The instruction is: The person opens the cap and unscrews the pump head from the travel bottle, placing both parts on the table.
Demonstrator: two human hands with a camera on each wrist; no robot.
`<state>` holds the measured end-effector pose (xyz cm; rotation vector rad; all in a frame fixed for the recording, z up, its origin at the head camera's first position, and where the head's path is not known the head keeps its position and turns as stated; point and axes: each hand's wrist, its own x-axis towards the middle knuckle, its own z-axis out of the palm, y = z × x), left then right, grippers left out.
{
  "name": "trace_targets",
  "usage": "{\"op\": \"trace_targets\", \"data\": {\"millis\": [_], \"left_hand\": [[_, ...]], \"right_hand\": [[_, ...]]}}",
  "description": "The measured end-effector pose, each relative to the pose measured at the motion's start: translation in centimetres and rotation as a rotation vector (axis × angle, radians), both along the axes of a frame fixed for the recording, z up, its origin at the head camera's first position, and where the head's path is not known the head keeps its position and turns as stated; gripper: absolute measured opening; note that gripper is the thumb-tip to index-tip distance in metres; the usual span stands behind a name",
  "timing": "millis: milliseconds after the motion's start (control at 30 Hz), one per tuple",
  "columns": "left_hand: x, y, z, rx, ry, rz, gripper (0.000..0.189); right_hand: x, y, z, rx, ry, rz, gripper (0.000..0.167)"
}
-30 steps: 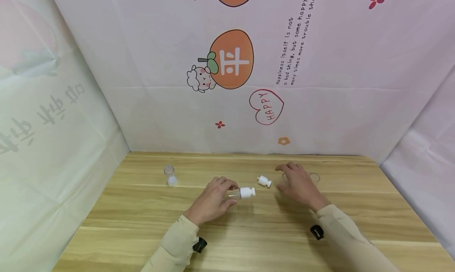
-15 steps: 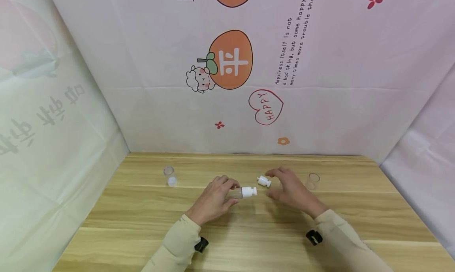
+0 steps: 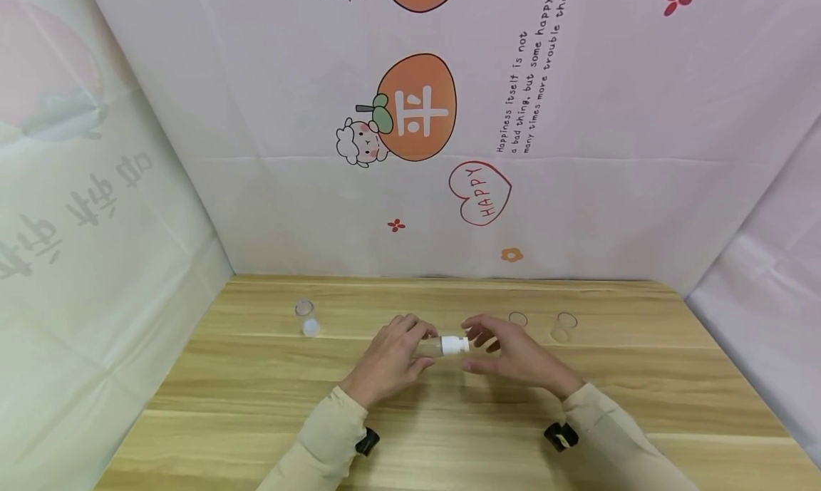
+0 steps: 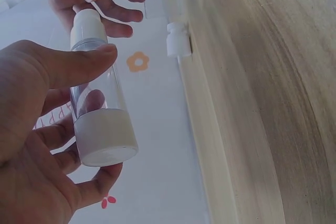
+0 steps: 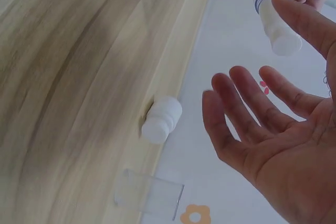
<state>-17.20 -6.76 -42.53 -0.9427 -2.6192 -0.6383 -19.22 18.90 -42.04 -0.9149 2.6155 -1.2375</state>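
Note:
My left hand (image 3: 393, 359) grips a small clear pump bottle (image 4: 102, 93) with a white base and a white pump top (image 3: 454, 345). The bottle lies roughly sideways above the table, its top pointing right. My right hand (image 3: 513, 354) stands just right of that top with fingers spread and nothing between them; in the head view a slight gap seems to part them. A second white pump head (image 5: 161, 119) lies on the table, seen in both wrist views but hidden behind my right hand in the head view.
Two clear caps, a nearer cap (image 3: 518, 320) partly hidden by the right hand and a farther cap (image 3: 564, 327), stand at the right. A clear container (image 3: 308, 318) with white at its bottom stands at the left. A printed cloth (image 3: 308, 213) hangs behind the wooden table (image 3: 256, 405).
My right hand has moved left, from beside the clear caps to near the bottle's pump top, now covering the loose pump head. My left hand and the bottle have shifted slightly right.

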Motion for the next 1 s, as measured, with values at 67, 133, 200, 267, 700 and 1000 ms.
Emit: {"op": "trace_targets", "data": {"millis": [67,133,200,267,700,1000], "left_hand": [[0.0,0.1,0.0,0.0,0.007,-0.001,0.036],[0.0,0.2,0.1,-0.002,0.013,-0.001,0.036],[0.0,0.2,0.2,-0.002,0.019,-0.004,0.037],[0.0,0.3,0.2,-0.004,0.025,-0.006,0.037],[0.0,0.5,0.1,0.0,0.046,-0.001,0.038],[0.0,0.7,0.2,-0.008,0.042,-0.021,0.038]], "right_hand": [[0.1,-0.2,0.1,-0.017,-0.027,0.011,0.055],[0.1,-0.3,0.1,-0.029,-0.046,0.022,0.052],[0.2,-0.4,0.2,-0.033,-0.055,0.033,0.048],[0.2,-0.6,0.2,-0.033,-0.064,0.043,0.045],[0.3,-1.1,0.2,-0.015,-0.035,0.055,0.027],[0.5,-1.7,0.0,-0.021,-0.021,-0.002,0.021]]}}
